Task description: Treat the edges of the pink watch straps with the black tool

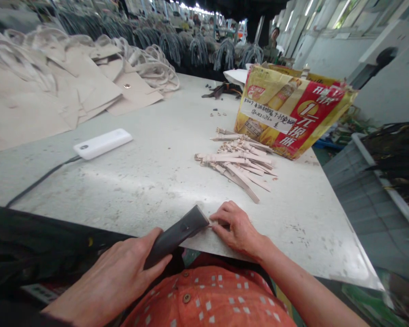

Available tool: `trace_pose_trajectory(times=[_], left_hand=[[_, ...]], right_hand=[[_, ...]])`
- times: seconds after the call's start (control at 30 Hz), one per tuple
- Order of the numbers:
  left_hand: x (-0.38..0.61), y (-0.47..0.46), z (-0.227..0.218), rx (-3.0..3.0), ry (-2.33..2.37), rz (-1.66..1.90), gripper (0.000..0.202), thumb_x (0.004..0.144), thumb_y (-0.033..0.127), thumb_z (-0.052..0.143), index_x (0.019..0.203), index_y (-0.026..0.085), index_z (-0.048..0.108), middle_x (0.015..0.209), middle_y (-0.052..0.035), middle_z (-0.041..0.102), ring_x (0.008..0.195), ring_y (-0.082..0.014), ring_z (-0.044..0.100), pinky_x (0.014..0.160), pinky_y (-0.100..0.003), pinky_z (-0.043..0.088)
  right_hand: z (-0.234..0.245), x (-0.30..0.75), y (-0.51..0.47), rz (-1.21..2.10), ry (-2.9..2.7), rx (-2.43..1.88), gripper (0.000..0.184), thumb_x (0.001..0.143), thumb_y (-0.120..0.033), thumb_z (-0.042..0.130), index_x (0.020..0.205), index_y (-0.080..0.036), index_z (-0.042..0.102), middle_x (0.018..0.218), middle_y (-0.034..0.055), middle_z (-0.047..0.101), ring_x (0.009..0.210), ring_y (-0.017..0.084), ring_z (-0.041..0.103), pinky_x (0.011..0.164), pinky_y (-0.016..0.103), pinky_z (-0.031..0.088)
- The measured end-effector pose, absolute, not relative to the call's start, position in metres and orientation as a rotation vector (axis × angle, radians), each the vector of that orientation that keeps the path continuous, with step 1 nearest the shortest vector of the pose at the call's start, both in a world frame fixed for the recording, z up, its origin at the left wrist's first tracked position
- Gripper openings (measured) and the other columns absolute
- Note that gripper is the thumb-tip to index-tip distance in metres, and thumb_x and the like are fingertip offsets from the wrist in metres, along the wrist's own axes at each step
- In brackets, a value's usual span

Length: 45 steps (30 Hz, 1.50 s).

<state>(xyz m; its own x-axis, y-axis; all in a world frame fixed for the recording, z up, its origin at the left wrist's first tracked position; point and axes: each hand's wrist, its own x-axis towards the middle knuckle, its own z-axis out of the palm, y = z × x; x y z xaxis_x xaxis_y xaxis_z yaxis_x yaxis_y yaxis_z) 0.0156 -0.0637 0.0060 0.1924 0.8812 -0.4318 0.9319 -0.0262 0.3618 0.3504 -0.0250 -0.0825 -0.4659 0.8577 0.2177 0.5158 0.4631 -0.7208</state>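
At the near edge of the white table, left hand wrapped around a dark tool, fingers together and clamped on its body. Right hand just beside the tool's tip, fingers close together and pinched on a small pale strap end, mostly hidden by them. Main risk, by judgement: a slip of the tool's tip into the right fingers, given so little gap between them. Also possible: the strap end sliding from a light pinch and dropping over the table edge toward the orange shirt. Farther up the table, a loose heap of pale watch straps, easy to scatter with a careless reach. Behind it, a tilted printed cardboard box with a handwritten label, and a few small dark parts. To the left, a white power bank and its black cable, a possible snag for the left forearm. Beyond, stacked beige cut panels. At right, a grey crate.
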Motion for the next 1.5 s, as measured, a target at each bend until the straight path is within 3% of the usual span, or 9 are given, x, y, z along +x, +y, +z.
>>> trace_pose_trajectory(times=[0.2, 0.47, 0.63, 0.83, 1.0, 1.17, 1.27, 1.37, 1.5], left_hand=[[-0.016, -0.078, -0.014, 1.964, 1.764, -0.078, 0.049, 0.102, 0.072, 0.061, 0.119, 0.034, 0.086, 0.094, -0.0065, 0.097, 0.091, -0.0391, 0.096, 0.087, -0.045, 0.065], [0.018, -0.071, 0.005, 1.952, 1.677, -0.231, 0.048, 0.105, 0.063, 0.053, 0.124, 0.031, 0.083, 0.107, -0.0125, 0.101, 0.105, -0.0445, 0.099, 0.09, -0.049, 0.065], [0.019, -0.062, 0.006, 1.918, 1.701, -0.201, 0.055, 0.103, 0.069, 0.057, 0.129, 0.03, 0.084, 0.114, -0.0155, 0.102, 0.112, -0.0462, 0.099, 0.094, -0.05, 0.068], [-0.013, -0.069, -0.005, 1.979, 1.756, -0.16, 0.047, 0.106, 0.066, 0.054, 0.12, 0.032, 0.084, 0.101, -0.0103, 0.098, 0.099, -0.0419, 0.097, 0.088, -0.048, 0.063], [0.005, -0.064, 0.012, 2.011, 1.709, -0.288, 0.045, 0.104, 0.062, 0.049, 0.117, 0.033, 0.08, 0.098, -0.0107, 0.097, 0.092, -0.0424, 0.095, 0.083, -0.048, 0.06], [0.029, -0.049, 0.031, 1.948, 1.638, -0.35, 0.046, 0.099, 0.064, 0.046, 0.112, 0.033, 0.077, 0.107, -0.0131, 0.1, 0.106, -0.0442, 0.099, 0.09, -0.049, 0.064], [0.015, -0.048, 0.022, 1.946, 1.65, -0.258, 0.047, 0.099, 0.068, 0.05, 0.11, 0.034, 0.079, 0.102, -0.0107, 0.098, 0.101, -0.0425, 0.098, 0.087, -0.047, 0.064], [-0.009, -0.055, 0.003, 2.003, 1.717, -0.173, 0.042, 0.102, 0.066, 0.055, 0.109, 0.034, 0.082, 0.086, -0.0066, 0.092, 0.084, -0.0399, 0.093, 0.077, -0.044, 0.061], [-0.02, -0.065, -0.008, 2.06, 1.752, -0.152, 0.04, 0.107, 0.063, 0.058, 0.117, 0.034, 0.083, 0.089, -0.0061, 0.094, 0.088, -0.0386, 0.095, 0.079, -0.043, 0.062]], right_hand=[[-0.087, 0.349, -0.025, 0.765, -2.12, -1.149, 0.018, 0.109, -0.009, 0.091, 0.118, -0.024, 0.096, 0.103, 0.0055, 0.077, 0.101, 0.027, 0.071, 0.095, 0.039, 0.059], [-0.087, 0.351, -0.022, 0.743, -2.121, -1.148, 0.016, 0.109, -0.011, 0.093, 0.121, -0.022, 0.096, 0.104, 0.0061, 0.077, 0.101, 0.027, 0.071, 0.095, 0.039, 0.059], [-0.087, 0.351, -0.02, 0.739, -2.119, -1.167, 0.018, 0.108, -0.011, 0.091, 0.12, -0.023, 0.096, 0.101, 0.0046, 0.074, 0.099, 0.027, 0.07, 0.094, 0.039, 0.058], [-0.084, 0.348, -0.022, 0.766, -2.106, -1.192, 0.02, 0.107, -0.01, 0.091, 0.122, -0.022, 0.097, 0.102, 0.005, 0.075, 0.098, 0.026, 0.07, 0.091, 0.038, 0.056], [-0.084, 0.348, -0.021, 0.76, -2.106, -1.179, 0.02, 0.106, -0.01, 0.09, 0.119, -0.024, 0.095, 0.102, 0.0046, 0.076, 0.097, 0.026, 0.07, 0.091, 0.038, 0.056], [-0.084, 0.348, -0.02, 0.756, -2.091, -1.208, 0.022, 0.101, -0.008, 0.091, 0.117, -0.023, 0.095, 0.102, 0.0046, 0.076, 0.099, 0.026, 0.071, 0.093, 0.038, 0.057], [-0.083, 0.347, -0.02, 0.769, -2.088, -1.218, 0.025, 0.1, -0.007, 0.091, 0.118, -0.023, 0.096, 0.102, 0.004, 0.076, 0.098, 0.026, 0.07, 0.093, 0.037, 0.057], [-0.083, 0.346, -0.02, 0.778, -2.084, -1.224, 0.023, 0.101, -0.009, 0.091, 0.117, -0.024, 0.096, 0.1, 0.003, 0.074, 0.096, 0.025, 0.069, 0.092, 0.037, 0.057], [-0.083, 0.347, -0.02, 0.778, -2.083, -1.227, 0.02, 0.102, -0.01, 0.091, 0.116, -0.024, 0.096, 0.098, 0.0024, 0.073, 0.095, 0.024, 0.067, 0.091, 0.036, 0.056]])
